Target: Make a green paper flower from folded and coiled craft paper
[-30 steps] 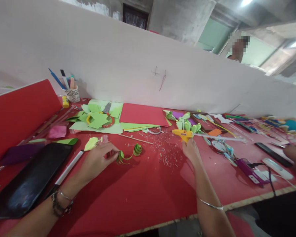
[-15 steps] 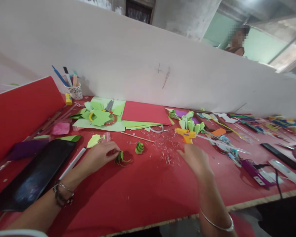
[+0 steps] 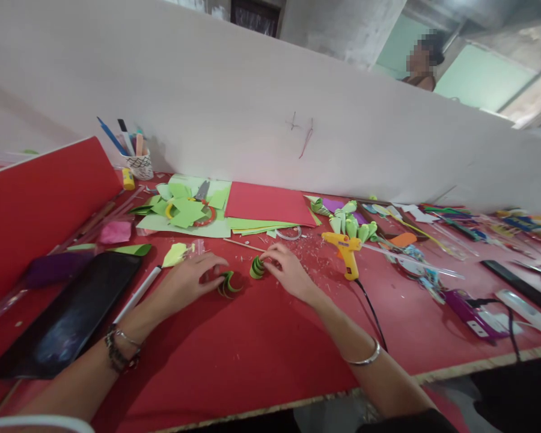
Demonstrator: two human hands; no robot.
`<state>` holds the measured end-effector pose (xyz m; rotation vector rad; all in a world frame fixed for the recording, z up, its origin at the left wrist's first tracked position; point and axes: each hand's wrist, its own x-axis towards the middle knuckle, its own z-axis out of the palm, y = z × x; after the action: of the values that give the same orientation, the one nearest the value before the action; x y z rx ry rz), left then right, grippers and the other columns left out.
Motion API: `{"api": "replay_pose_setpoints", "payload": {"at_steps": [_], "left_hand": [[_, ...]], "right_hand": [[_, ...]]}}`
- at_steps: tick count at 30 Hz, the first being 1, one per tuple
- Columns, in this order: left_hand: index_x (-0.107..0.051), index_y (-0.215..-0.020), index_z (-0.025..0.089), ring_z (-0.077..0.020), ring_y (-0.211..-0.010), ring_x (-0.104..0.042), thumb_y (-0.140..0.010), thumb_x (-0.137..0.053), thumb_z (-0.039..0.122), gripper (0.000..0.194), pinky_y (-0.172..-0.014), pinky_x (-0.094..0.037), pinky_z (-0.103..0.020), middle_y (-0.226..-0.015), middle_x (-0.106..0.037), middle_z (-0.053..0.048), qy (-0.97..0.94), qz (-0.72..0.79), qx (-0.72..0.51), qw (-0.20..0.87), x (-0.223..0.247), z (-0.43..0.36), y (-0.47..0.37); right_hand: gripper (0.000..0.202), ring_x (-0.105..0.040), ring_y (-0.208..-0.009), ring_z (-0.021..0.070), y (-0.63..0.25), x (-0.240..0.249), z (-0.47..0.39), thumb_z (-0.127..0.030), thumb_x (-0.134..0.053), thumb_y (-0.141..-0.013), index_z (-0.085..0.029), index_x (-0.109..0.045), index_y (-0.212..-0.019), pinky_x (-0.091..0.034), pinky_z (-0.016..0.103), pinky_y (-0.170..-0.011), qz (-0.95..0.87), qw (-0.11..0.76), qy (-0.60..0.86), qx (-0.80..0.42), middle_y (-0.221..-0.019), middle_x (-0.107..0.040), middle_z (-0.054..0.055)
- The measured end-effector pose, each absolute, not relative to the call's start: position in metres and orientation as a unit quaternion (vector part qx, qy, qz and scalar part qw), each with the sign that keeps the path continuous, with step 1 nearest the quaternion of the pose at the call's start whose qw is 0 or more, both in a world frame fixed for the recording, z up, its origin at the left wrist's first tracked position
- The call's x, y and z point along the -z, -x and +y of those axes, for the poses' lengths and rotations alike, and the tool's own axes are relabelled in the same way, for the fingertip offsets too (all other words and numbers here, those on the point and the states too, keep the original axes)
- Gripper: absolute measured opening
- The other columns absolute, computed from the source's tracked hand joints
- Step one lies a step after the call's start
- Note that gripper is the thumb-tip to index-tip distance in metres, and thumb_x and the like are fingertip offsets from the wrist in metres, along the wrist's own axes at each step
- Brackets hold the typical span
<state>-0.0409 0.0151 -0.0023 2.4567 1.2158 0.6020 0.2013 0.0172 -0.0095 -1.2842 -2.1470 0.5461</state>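
On red table [image 3: 270,361] (w/ white partition [image 3: 234,108])

A paper-craft workbench in a shared workshop.

A long red table [image 3: 261,355] is strewn with green paper cutouts [image 3: 183,210], a red paper sheet [image 3: 268,204], scissors [image 3: 201,195], a yellow glue gun [image 3: 345,249] and a cup of pens [image 3: 139,162]; a plain white partition [image 3: 252,108] divides it from another person [image 3: 421,57] beyond, under bare concrete.

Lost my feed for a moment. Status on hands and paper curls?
Left hand on one green paper curl. Right hand touching second curl. Glue gun standing right, untouched.
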Motion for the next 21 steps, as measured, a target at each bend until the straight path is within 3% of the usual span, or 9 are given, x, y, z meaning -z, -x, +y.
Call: {"api": "replay_pose_setpoints", "payload": {"at_steps": [12, 21], "left_hand": [[-0.053, -0.084, 0.018, -0.0137, -0.074, -0.053, -0.079, -0.046, 0.025, 0.011, -0.068, -0.039, -0.024, -0.082, -0.059, -0.001, -0.861, 0.416, -0.225, 0.184, 0.009, 0.014, 0.037], [-0.055, -0.08, 0.018, -0.0123, -0.07, -0.054, -0.078, -0.047, 0.021, 0.009, -0.066, -0.041, -0.024, -0.077, -0.059, 0.0, -0.845, 0.417, -0.253, 0.22, 0.016, 0.016, 0.035]], "right_hand": [[0.014, -0.048, -0.08, 0.0111, -0.199, 0.009, 0.016, -0.016, -0.046, -0.081, -0.019, -0.059, -0.086, -0.04, 0.023, -0.07, -0.836, 0.287, 0.401, -0.24, -0.094, -0.047, 0.004], [0.015, -0.048, -0.088, 0.0116, -0.187, 0.014, 0.011, -0.017, -0.046, -0.082, -0.019, -0.06, -0.085, -0.039, 0.023, -0.079, -0.881, 0.261, 0.336, -0.206, -0.094, -0.044, 0.004]]}}
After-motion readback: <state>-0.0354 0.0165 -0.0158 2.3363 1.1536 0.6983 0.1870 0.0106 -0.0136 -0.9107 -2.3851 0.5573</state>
